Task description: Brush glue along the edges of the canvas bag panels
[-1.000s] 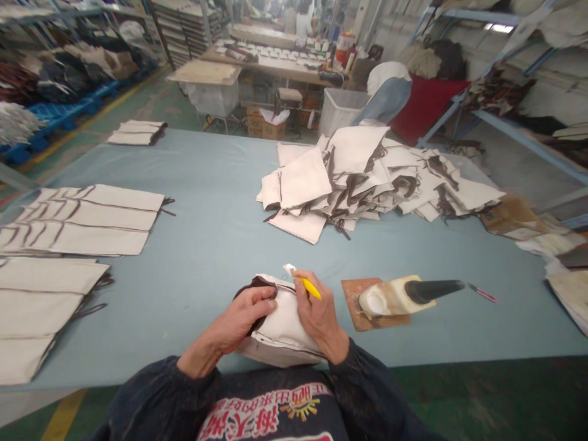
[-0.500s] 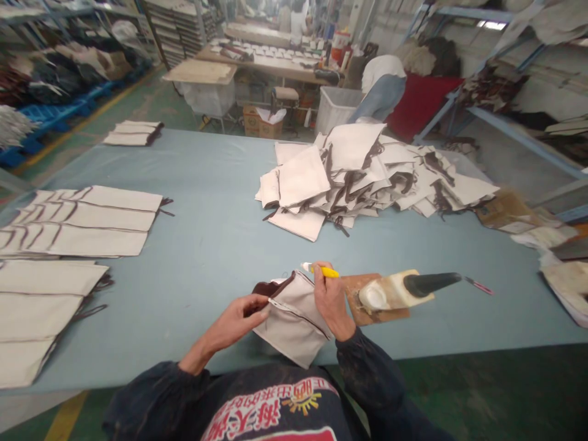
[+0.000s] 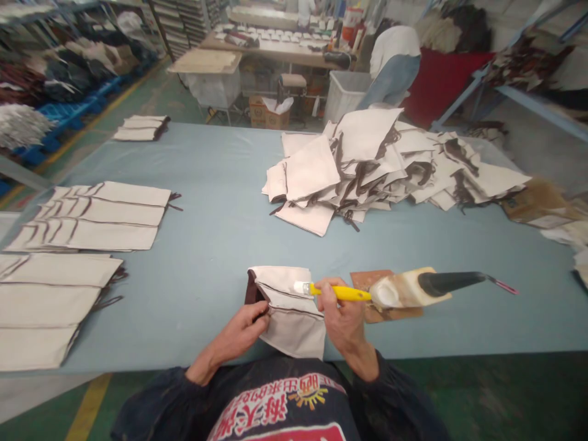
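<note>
A cream cloth pouch (image 3: 294, 331) with dark brown trim lies on the blue-green table right in front of me. My left hand (image 3: 243, 331) pinches its brown-edged opening at the left side. In my right hand (image 3: 342, 318) is a paintbrush (image 3: 349, 293) with a yellow handle, its white bristles over the upper part of the pouch. Whether the bristles touch the cloth I cannot tell. Just right of that hand stands a cut-open whitish container (image 3: 388, 293) with a black neck, on a brown board (image 3: 374, 278).
A large heap of similar cream pouches (image 3: 312, 168) covers the table's far right. Overlapping rows of pouches (image 3: 114, 214) lie at the left, with a small stack (image 3: 141, 128) behind. A cardboard box (image 3: 542, 199) sits at the right edge.
The pouch has been laid flatter and turned, and my left hand has shifted slightly down its edge. My right hand has moved right and lower, with the brush now pointing left across the pouch.
</note>
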`<state>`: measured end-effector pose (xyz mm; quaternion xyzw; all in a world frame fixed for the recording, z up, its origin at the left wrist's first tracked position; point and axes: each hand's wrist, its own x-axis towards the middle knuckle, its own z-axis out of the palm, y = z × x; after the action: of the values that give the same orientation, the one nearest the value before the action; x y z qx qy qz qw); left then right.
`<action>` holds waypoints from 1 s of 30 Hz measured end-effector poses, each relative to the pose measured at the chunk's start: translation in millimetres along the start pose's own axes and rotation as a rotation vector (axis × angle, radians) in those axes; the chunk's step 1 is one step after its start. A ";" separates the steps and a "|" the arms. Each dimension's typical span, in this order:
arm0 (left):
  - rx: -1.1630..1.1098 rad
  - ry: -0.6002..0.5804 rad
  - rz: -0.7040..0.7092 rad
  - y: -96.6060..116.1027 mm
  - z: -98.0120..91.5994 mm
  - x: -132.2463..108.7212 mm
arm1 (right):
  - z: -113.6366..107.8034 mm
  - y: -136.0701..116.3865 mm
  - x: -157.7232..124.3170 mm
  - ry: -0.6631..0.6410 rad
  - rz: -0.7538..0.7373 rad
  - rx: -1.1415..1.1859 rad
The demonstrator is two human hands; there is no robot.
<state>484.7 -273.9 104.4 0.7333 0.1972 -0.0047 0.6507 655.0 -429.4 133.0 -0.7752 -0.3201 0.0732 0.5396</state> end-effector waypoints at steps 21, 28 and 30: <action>0.336 0.283 0.342 5.8 23.3 -7.0 | -7.8 -44.6 -32.8 0.039 -0.241 -0.019; 0.305 0.256 0.355 6.0 24.2 -7.7 | -8.0 -52.2 -39.8 -0.090 -0.410 0.009; 0.315 0.259 0.359 6.7 24.9 -7.8 | -9.8 -51.8 -38.7 -0.050 -0.388 -0.035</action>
<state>485.7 -300.4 109.1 0.8431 0.1424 0.1738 0.4885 607.5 -448.5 173.7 -0.7062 -0.4782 -0.0187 0.5217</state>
